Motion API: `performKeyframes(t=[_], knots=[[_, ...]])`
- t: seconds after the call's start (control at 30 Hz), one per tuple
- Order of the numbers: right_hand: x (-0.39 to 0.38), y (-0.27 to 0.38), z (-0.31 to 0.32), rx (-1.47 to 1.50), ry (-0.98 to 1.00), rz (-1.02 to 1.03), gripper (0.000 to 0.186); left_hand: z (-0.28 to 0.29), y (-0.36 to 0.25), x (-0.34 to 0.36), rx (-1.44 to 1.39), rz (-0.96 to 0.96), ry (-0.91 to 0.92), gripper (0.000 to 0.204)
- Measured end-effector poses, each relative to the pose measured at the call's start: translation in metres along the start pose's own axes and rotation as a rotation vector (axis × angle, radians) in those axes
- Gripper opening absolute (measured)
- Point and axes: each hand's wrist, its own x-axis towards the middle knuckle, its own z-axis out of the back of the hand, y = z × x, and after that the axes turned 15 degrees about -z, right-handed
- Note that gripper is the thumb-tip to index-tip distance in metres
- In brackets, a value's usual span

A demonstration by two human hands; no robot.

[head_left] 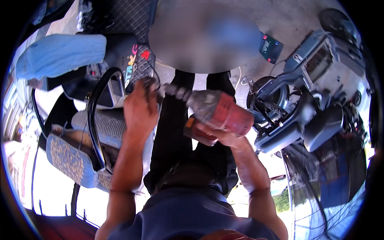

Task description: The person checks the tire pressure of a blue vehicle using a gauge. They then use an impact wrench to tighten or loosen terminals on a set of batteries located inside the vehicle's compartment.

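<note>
Red and grey, the driver point(234, 114) sits in the right hand point(227, 138), whose fingers are closed round it, its shaft point(179, 91) aimed toward the left hand point(140, 105). That left hand is narrow, curled on a small dark part point(150, 85); blur hides quite what it is, and whether the shaft touches it I cannot tell. The step in hand seems to be lining up driver and part; the next move likely calls for a steady right hand and a firm left hold. Bright letters point(129, 73) stand just beyond the left hand; marks on the dark box point(271, 49), well beyond the right, are too small to read, and no brand shows clearly on the driver.
</note>
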Motion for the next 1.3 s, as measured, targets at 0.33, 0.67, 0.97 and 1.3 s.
performKeyframes(t=[0.33,0.67,0.97,1.3], knots=[[-0.022,0.004,-0.067,0.187,0.364,-0.053,0.05,0.094,0.012,-0.053,-0.202,0.229,-0.059,0.017],[-0.027,0.064,-0.138,0.985,0.746,-1.032,0.047,0.187,0.026,-0.112,-0.061,0.265,-0.346,0.017],[0.053,0.139,-0.203,0.637,0.801,-0.784,0.053,0.223,0.151,-0.134,-0.107,0.224,-0.015,0.024],[0.115,0.209,-0.356,-1.668,0.374,0.256,0.064,0.13,0.275,-0.146,-0.351,0.469,-0.129,0.031]])
